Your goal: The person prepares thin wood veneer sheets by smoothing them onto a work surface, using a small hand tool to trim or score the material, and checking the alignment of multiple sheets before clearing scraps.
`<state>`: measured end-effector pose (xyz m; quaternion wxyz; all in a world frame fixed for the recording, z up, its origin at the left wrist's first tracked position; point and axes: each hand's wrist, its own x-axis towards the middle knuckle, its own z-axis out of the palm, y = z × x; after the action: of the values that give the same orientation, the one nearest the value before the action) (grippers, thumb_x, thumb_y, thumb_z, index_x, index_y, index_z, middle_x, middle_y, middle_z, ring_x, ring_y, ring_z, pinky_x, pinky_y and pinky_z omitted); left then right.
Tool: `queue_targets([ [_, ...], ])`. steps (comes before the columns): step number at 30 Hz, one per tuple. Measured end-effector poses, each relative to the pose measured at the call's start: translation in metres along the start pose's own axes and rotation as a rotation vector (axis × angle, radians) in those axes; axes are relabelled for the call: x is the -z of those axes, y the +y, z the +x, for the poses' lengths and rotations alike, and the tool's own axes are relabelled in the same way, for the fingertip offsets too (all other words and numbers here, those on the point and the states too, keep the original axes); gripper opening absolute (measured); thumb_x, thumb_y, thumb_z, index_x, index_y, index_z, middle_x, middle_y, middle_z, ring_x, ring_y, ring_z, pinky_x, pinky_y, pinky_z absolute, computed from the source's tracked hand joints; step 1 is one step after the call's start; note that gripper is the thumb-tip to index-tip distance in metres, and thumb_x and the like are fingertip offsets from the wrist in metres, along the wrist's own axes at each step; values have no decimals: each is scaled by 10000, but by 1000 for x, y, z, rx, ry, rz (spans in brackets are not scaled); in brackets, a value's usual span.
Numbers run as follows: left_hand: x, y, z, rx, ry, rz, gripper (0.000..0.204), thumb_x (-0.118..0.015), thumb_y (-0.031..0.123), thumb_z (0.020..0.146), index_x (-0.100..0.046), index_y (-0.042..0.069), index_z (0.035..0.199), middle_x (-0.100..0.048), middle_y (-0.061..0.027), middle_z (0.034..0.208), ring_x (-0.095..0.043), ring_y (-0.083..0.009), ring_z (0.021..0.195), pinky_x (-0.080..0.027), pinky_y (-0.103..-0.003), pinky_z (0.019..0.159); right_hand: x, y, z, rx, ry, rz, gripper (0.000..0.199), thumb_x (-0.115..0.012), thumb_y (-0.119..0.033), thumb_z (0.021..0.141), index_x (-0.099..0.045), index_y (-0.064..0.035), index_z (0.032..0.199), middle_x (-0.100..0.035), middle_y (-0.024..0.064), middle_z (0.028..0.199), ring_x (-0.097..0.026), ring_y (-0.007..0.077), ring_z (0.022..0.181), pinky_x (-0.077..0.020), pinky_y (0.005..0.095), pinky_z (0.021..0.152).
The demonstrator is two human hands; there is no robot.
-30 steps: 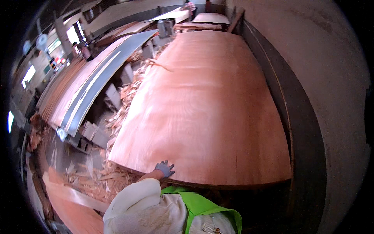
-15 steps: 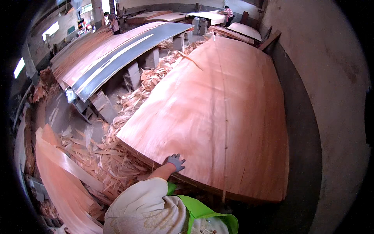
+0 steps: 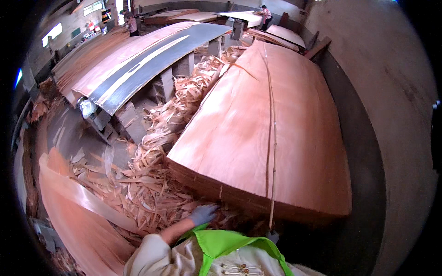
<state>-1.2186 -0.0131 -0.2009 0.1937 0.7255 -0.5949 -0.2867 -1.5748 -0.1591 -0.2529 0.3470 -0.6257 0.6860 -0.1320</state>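
My left hand (image 3: 203,214), in a grey glove, is just off the near edge of a thick stack of reddish wood veneer sheets (image 3: 244,161). Its fingers are stretched out, somewhat blurred, with nothing visible in them. A long thin stick (image 3: 274,152), jointed like bamboo, extends lengthwise over the top sheet, its shadow alongside. At the stick's near end a small patch of grey glove shows my right hand (image 3: 273,236), closed around it; most of that hand is hidden in the dark below the stack's edge.
Torn veneer strips (image 3: 152,193) heap along the stack's left side. A large loose sheet (image 3: 69,202) lies at the near left. Further left, a dark-topped panel (image 3: 161,60) rests on concrete blocks (image 3: 131,122). A wall (image 3: 386,92) runs along the right. Two people work far back.
My left hand has come off the top sheet, back past its near edge. The view has shifted, so the stack appears further right and its layered front face shows more.
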Motion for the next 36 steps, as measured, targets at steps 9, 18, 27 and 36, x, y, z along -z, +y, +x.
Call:
queue_targets([
  [9, -44, -186, -270, 870, -96, -290, 374, -488, 312, 856, -512, 104, 1166, -572, -173, 1062, -571, -359, 928, -462, -438, 785, -141, -93, -37, 81, -147, 68, 291, -624, -223, 755, -635, 55, 844, -623, 167, 660, -610, 233, 623, -455, 367, 588],
  [18, -22, -215, -309, 1027, 102, -611, 330, -480, 297, 870, -541, 83, 1113, -586, -176, 1003, -579, -356, 904, -463, -425, 770, -232, -154, -18, 199, -163, 318, 253, -658, -195, 766, -648, 37, 866, -598, 43, 664, -511, 118, 596, -420, 305, 545],
  [27, 34, -286, -304, 903, 212, -799, 299, -473, 283, 884, -571, 63, 1060, -601, -179, 944, -587, -353, 880, -464, -412, 756, -274, -267, -18, 221, -187, 279, 200, -663, -201, 761, -638, -5, 731, -495, -25, 578, -392, 66, 542, -332, 280, 465],
  [36, 190, -382, -299, 583, 449, -629, 294, -472, 263, 895, -589, 30, 1031, -616, -187, 915, -596, -344, 877, -464, -388, 755, -388, -450, -49, 267, -220, 462, 231, -671, -202, 774, -572, -37, 646, -492, -4, 525, -408, 86, 441, -318, 270, 400],
])
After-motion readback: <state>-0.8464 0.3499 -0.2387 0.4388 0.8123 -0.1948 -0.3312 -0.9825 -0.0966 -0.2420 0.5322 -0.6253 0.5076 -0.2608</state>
